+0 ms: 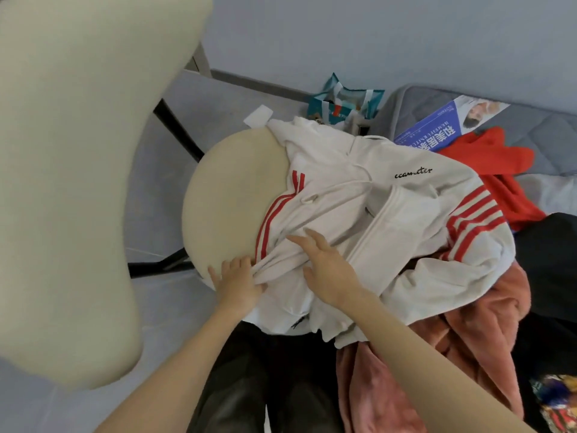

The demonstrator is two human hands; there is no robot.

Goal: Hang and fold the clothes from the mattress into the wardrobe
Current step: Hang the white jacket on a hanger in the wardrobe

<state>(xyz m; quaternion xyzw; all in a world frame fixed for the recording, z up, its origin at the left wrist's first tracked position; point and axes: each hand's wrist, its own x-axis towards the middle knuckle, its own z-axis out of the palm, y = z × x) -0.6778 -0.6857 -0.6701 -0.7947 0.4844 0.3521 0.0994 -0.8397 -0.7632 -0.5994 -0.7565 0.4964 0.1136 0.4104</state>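
Note:
A white hoodie with red stripes and black lettering lies spread over a round cream chair seat and a heap of clothes. My left hand grips a bunched fold of the hoodie at its near left edge. My right hand lies flat on the hoodie's middle with its fingers spread, pressing the cloth down. Under the hoodie sits a pink fleece garment. A red garment lies behind it on the grey mattress.
The cream chair back fills the left of the view, black chair legs below it. A teal gift bag and a blue printed box sit at the back. Black clothing lies at the right, dark trousers below.

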